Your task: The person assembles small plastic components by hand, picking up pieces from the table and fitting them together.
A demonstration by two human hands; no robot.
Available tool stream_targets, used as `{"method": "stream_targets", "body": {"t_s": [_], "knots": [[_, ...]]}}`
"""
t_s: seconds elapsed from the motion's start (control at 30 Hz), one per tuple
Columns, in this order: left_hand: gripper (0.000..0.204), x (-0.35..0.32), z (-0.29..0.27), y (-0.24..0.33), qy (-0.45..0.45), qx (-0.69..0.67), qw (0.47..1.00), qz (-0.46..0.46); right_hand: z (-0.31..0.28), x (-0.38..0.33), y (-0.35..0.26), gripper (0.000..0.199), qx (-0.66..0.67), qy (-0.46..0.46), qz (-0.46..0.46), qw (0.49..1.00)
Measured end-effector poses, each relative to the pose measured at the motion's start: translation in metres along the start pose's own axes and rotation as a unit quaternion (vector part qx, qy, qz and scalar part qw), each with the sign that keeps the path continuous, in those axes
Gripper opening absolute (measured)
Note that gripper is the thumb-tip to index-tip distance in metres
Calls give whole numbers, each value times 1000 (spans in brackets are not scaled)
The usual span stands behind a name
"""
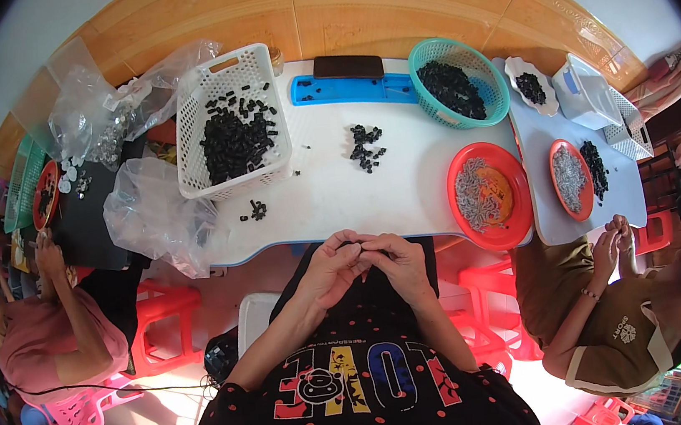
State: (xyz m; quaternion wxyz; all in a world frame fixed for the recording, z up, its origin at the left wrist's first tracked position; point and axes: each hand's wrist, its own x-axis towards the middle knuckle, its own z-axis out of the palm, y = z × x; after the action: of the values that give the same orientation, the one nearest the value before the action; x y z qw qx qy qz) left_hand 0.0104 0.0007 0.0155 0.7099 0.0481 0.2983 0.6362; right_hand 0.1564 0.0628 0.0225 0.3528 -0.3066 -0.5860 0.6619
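Observation:
My left hand (328, 268) and my right hand (396, 261) meet in front of my chest, just below the near edge of the white table (331, 205). Their fingertips pinch a small black part (359, 246) between them; its shape is too small to make out. On the table ahead lie a small heap of black parts (366, 146) and a couple of loose ones (257, 211). A white basket (231, 124) of black parts stands to the left, a red bowl (489, 194) of grey metal pieces to the right.
A teal basket (460, 81) of black parts and a blue tray (351, 88) stand at the back. Clear plastic bags (154, 213) hang off the left edge. One person sits at the left, another at the right beside a second red bowl (576, 177). Red stools stand below.

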Motion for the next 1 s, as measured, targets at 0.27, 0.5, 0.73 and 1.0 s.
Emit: {"method": "stream_targets", "body": {"t_s": [0.27, 0.5, 0.73, 1.0], "knots": [[29, -1, -13, -4, -21, -5, 999, -44, 1, -2, 10, 10, 5, -2, -46, 999], [35, 1, -21, 1, -63, -12, 997, -50, 4, 0, 8, 12, 49, -8, -28, 998], [38, 1, -19, -1, -91, -30, 995, -22, 2, 5, 6, 12, -18, -23, -73, 997], [31, 1, -12, 0, -54, -16, 998, -24, 4, 2, 8, 18, -41, -3, -80, 996]]}}
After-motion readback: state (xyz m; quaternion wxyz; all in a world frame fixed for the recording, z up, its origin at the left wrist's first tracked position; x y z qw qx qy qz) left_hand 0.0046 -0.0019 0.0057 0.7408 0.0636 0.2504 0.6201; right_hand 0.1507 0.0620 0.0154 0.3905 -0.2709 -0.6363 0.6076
